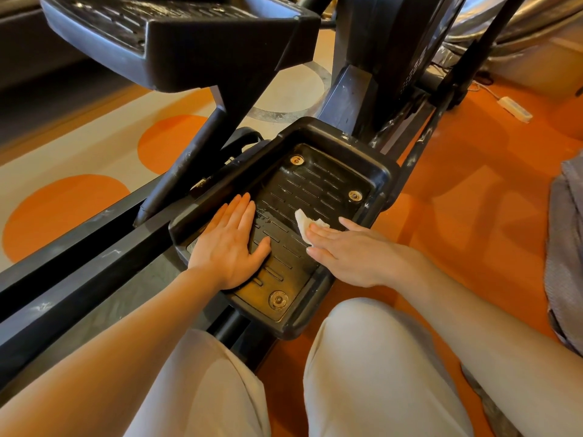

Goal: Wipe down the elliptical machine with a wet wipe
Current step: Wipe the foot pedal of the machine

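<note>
On lower pedal: two hands, left hand, right hand, one wipe, maybe pressed

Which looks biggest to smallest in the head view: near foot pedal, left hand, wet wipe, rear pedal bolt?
1. Near foot pedal
2. Left hand
3. Wet wipe, though the right hand covers part of it
4. Rear pedal bolt

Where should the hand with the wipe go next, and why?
Probably forward along the lower pedal, toward its far bolts. The right hand presses the wipe flat mid-pedal, the left hand steadies it, and the ridges ahead look unwiped.
</note>
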Demonstrator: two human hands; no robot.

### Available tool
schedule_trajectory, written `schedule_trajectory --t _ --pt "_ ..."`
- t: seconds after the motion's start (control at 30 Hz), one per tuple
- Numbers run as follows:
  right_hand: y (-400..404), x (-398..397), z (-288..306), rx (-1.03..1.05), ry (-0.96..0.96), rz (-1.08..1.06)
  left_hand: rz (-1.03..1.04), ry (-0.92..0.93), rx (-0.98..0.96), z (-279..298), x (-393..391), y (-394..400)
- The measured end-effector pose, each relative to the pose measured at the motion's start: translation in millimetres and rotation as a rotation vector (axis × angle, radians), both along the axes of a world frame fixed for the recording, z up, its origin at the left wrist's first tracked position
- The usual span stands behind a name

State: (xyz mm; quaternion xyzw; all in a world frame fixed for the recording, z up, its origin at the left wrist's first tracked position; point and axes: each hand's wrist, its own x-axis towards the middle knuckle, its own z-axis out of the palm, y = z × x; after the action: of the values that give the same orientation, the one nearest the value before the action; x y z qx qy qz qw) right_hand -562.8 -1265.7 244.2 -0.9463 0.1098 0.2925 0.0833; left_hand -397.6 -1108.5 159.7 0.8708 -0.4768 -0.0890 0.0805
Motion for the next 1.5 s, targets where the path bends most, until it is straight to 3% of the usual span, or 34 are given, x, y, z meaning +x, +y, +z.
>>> schedule_trajectory --t 0.13,0.43,0.77,1.03,1.2,1.5 --pt "5.8 -1.7 8.1 -0.088 0.022 0.133 -0.003 -0.003 -0.005 -0.5 0.6 0.6" --pt "7.6 0.5 -22.3 0.041 -0.094 0.032 0.002 -0.004 -0.015 -1.7 0.2 0.2" --pt "9.2 41.0 -36.2 0.065 -0.165 0.091 0.002 0.008 -0.018 -3.9 0.0 1.3" --pt "-1.9 14.8 -10.0 0.099 -0.044 0.059 0.015 -0.008 0.021 3.9 -4.8 3.9" --pt "7.9 30.4 -37.3 0.053 -0.161 0.082 0.022 0.006 0.011 2.7 -4.8 4.8" --pt "8.2 68.5 -45.4 0.177 -0.23 0.059 0.045 0.033 -0.077 5.0 -8.0 8.8"
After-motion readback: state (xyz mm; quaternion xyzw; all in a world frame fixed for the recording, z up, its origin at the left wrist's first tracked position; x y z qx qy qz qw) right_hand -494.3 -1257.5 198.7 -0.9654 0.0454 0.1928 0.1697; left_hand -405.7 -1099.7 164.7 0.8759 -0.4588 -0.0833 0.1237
